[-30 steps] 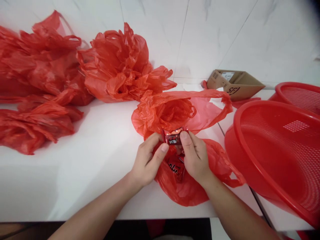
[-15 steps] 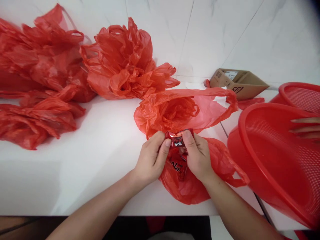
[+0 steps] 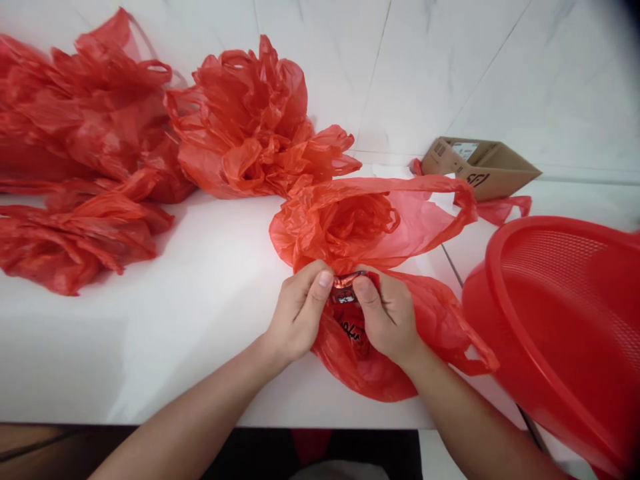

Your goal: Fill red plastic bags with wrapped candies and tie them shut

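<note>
Between my two hands is a small shiny red-and-black packet (image 3: 345, 293), pinched at both ends. My left hand (image 3: 303, 307) is closed on its left end, thumb on top. Its right end is gripped by my right hand (image 3: 387, 310), also with the thumb on top. Just beneath lies an open red plastic bag (image 3: 385, 387), spread on the white table. Inside that bag, a red packet with black lettering (image 3: 353, 337) shows partly, below the one I hold. Beyond my hands another red plastic bag (image 3: 345, 220) lies with its mouth open to the right.
Crumpled red plastic bags (image 3: 245, 127) stand along the wall, with more red bags (image 3: 80, 227) at the left. A large red plastic basket (image 3: 505, 307) is close on the right. An open cardboard box (image 3: 500, 173) rests at the back on the white table (image 3: 210, 320).
My hands and the packet have moved slightly down and left. The basket at the right has shifted, and the other person's fingers and second basket behind it have gone from view.
</note>
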A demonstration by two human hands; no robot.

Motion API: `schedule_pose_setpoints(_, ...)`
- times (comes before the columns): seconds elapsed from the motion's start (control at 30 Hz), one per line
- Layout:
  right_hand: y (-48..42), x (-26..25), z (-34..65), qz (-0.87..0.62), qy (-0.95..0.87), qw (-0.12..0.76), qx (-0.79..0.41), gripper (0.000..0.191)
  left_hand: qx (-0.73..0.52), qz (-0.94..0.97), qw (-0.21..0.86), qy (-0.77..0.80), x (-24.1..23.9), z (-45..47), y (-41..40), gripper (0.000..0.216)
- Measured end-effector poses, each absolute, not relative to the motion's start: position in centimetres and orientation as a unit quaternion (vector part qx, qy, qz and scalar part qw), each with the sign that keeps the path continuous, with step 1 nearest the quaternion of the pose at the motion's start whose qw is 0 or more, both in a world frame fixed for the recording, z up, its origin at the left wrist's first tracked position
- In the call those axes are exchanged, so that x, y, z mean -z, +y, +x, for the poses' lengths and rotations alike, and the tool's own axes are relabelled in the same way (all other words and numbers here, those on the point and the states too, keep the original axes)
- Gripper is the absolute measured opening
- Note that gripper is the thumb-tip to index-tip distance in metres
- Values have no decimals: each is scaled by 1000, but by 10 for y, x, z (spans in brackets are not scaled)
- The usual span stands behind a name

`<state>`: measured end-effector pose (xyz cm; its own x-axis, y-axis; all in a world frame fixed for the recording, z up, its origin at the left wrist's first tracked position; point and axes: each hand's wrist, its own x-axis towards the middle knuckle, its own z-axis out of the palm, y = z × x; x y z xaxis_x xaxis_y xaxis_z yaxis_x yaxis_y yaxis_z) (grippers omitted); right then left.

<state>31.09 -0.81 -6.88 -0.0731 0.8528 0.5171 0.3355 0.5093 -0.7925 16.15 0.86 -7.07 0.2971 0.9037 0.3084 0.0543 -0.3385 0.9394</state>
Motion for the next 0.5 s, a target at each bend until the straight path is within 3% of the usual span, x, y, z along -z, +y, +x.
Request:
schedule_pose_setpoints(0.3, -14, 84, 300, -446, -664, 554, -234, 27, -544, 546, 498, 398, 75, 176, -9, 38)
schedule_pose_setpoints(0.5, -13, 84, 301, -438, -673, 554, -221, 28, -544, 572, 473, 391, 72, 176, -7, 40)
